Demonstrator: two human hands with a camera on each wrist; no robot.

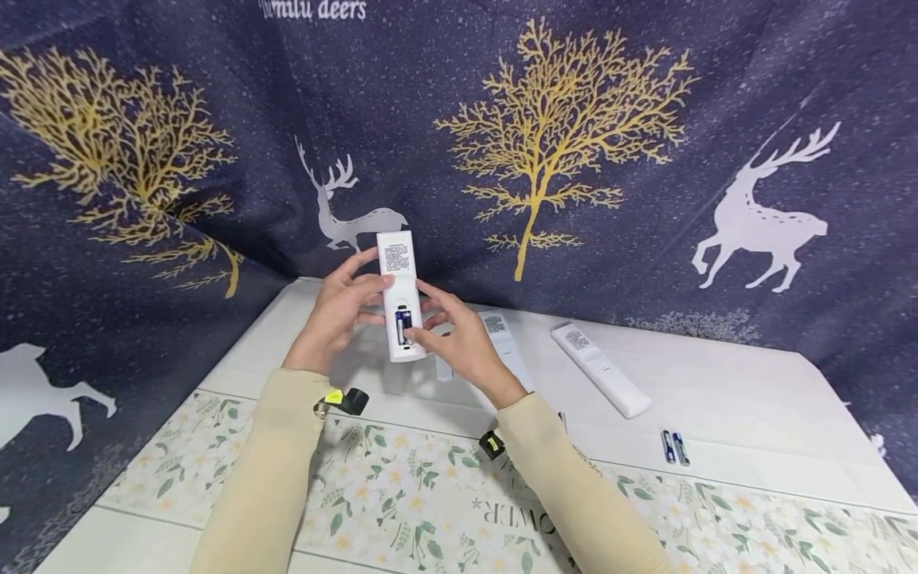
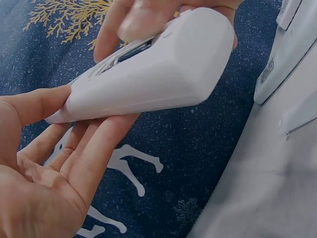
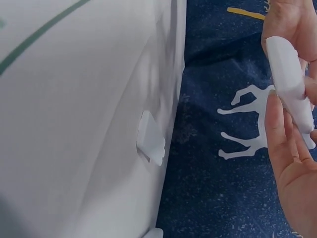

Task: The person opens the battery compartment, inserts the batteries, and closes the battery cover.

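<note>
A white remote control [image 1: 398, 288] is held up off the table, its back with the printed label towards me. My left hand [image 1: 335, 309] grips its left side, thumb on the back and fingers behind. From the right, my right hand [image 1: 462, 341] holds the lower part, its thumb on the uncovered battery compartment and its fingers around the far side. Blue-and-silver batteries [image 1: 402, 320] lie in that compartment, partly under the thumb. In the left wrist view the remote's rounded end [image 2: 203, 54] points at the camera, and the right thumb [image 2: 143, 22] is over the compartment.
A second remote [image 1: 505, 341] lies behind my right hand, partly hidden. Further right lies a third remote [image 1: 601, 371], back up. Two loose batteries [image 1: 674, 448] lie at the table's right. A small white piece [image 3: 150, 138] lies near the cloth backdrop [image 3: 198, 198].
</note>
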